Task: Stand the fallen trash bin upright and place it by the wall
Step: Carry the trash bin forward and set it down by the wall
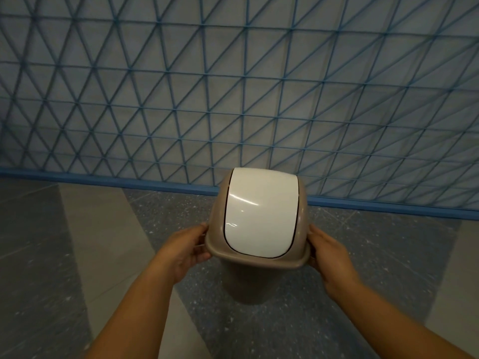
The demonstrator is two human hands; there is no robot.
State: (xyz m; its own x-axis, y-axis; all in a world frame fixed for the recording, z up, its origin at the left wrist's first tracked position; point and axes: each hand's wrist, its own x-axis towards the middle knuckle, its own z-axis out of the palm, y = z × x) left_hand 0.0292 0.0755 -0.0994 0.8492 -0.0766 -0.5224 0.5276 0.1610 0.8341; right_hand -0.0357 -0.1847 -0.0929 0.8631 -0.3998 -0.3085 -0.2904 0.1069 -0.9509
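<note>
The trash bin (243,278) stood upright, its long axis running vertically, with the domed top pointing up toward the camera and the narrower base down at the floor (337,320). Whether the base actually touched the floor could not be told from this angle. The bin's taupe body tapered downward from a wider rim, and its white swing lid (261,213) filled most of the dome, curving from the far side over to the near side and facing up and slightly toward the viewer.

The left hand (185,248) gripped the left side of the rim, fingers curled closed around the edge with the thumb on top. The right hand (328,251) held the right side of the rim in the same way, fingers wrapped under the lip. Both forearms reached in from the near edge.

The bin sat in the middle of the scene, near the wall (233,86) but apart from it, a strip of speckled floor showing between them. The wall carried a blue lattice of triangles, and a blue baseboard (129,181) ran along its foot, just beyond the bin's far side.
</note>
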